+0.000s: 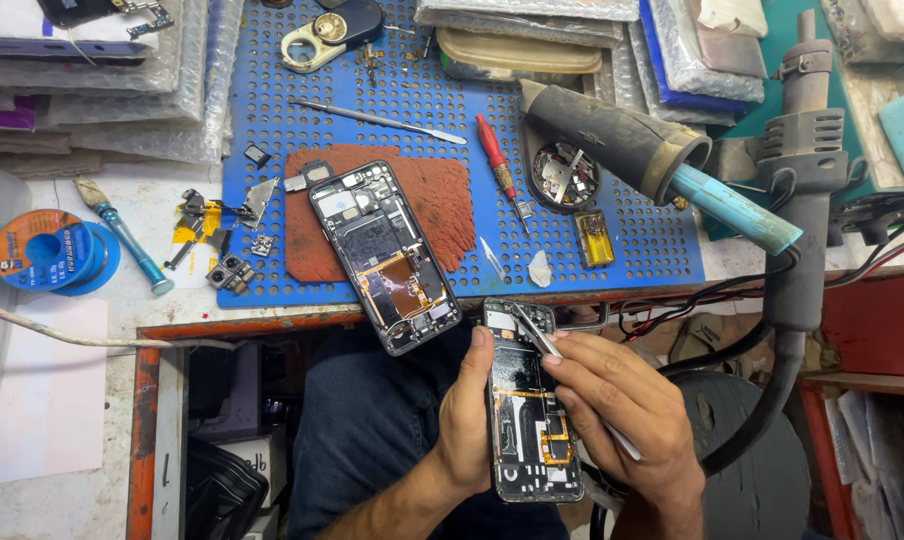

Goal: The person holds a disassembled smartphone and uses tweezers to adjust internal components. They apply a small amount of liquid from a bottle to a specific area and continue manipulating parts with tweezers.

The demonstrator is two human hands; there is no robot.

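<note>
While a worn, stained white workbench (pixel 52 420) fills the view, a blue perforated rectangular work mat (pixel 612 250) is seen laid across its middle, and stacks of clear bubble-wrapped packages (pixel 122 90) are piled along the far left edge. At the right, a dark grey hot-air station handle with a black hose (pixel 807 180) is stood upright, and a black-sleeved soldering iron with a light blue grip (pixel 662 160) is rested pointing toward it. On the mat a rust-red textured rubber pad (pixel 442 195) is laid, and an opened black phone body with exposed copper-coloured parts (pixel 384 255) is set slanting across it, its lower end overhanging the bench edge. A blue spool of solder wire (pixel 57 252) is placed at the left on the bench, near a small blue-handled brush (pixel 127 240). A red-handled screwdriver (pixel 495 152) and a thin metal spudger (pixel 377 118) are laid on the mat beyond the pad.

Below the bench edge, over the person's dark-trousered lap, a second opened black phone frame with orange flex cables (pixel 527 420) is gripped along its left side by the left hand (pixel 467 420), thumb pressed on its edge. Slim silver tweezers (pixel 547 345) are pinched in the fingers of the right hand (pixel 622 400), their tip touching the upper part of that frame
</note>
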